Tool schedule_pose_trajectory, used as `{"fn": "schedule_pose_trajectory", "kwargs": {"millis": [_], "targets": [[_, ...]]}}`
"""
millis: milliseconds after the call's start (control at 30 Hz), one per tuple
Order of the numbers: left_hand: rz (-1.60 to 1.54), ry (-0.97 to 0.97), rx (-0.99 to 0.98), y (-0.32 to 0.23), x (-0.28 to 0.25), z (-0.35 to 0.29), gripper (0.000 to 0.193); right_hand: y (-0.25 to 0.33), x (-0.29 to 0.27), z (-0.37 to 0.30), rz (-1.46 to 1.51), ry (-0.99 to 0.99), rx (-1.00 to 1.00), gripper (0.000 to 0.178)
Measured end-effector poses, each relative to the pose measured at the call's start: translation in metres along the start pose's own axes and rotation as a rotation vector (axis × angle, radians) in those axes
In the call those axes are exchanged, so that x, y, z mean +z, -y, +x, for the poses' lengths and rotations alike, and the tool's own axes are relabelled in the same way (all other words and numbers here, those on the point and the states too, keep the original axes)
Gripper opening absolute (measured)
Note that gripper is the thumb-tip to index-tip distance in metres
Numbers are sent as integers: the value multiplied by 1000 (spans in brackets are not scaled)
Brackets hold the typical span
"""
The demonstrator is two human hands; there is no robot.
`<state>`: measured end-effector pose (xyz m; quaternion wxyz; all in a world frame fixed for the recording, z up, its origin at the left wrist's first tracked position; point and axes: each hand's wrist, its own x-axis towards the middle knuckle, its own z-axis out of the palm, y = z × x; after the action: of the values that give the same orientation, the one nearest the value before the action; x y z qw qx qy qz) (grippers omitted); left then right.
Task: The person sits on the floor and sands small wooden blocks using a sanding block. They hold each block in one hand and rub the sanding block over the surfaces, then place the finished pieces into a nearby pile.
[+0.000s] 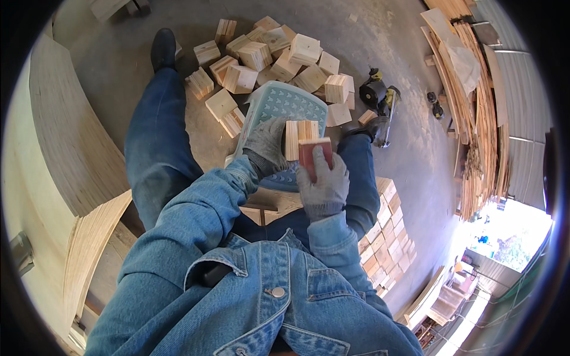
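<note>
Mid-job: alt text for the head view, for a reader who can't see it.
A gloved left hand holds a pale wooden block over a blue plastic stool, while the gloved right hand holds a reddish-faced block up to it. Loose wooden blocks lie heaped beyond the stool; stacked blocks stand beside the right leg.

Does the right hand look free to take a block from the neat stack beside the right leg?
Probably not as things stand: the right hand is busy gripping a reddish-faced block, and the right leg lies between it and the neat stack.
</note>
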<state>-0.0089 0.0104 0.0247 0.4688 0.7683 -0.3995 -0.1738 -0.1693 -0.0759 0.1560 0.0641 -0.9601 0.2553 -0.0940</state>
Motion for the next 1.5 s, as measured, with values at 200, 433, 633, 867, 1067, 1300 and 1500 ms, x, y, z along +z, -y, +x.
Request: {"fn": "schedule_pose_trajectory", "kwargs": {"millis": [200, 433, 633, 867, 1067, 1300, 1500], "targets": [[112, -131, 67, -4, 4, 0, 94, 16, 17, 113, -83, 64, 89, 59], [143, 9, -19, 10, 11, 2, 102, 11, 16, 122, -102, 86, 63, 60], [36, 58, -56, 3, 0, 0, 105, 4, -8, 25, -101, 82, 35, 61], [88, 13, -50, -7, -2, -2, 98, -1, -6, 9, -84, 50, 42, 60], [106, -2, -9, 1, 4, -1, 103, 13, 11, 109, -119, 114, 87, 62], [134, -12, 2, 9, 12, -1, 102, 13, 15, 119, -107, 119, 79, 61], [72, 73, -27, 11, 6, -1, 100, -1, -6, 18, -95, 87, 51, 62]]}}
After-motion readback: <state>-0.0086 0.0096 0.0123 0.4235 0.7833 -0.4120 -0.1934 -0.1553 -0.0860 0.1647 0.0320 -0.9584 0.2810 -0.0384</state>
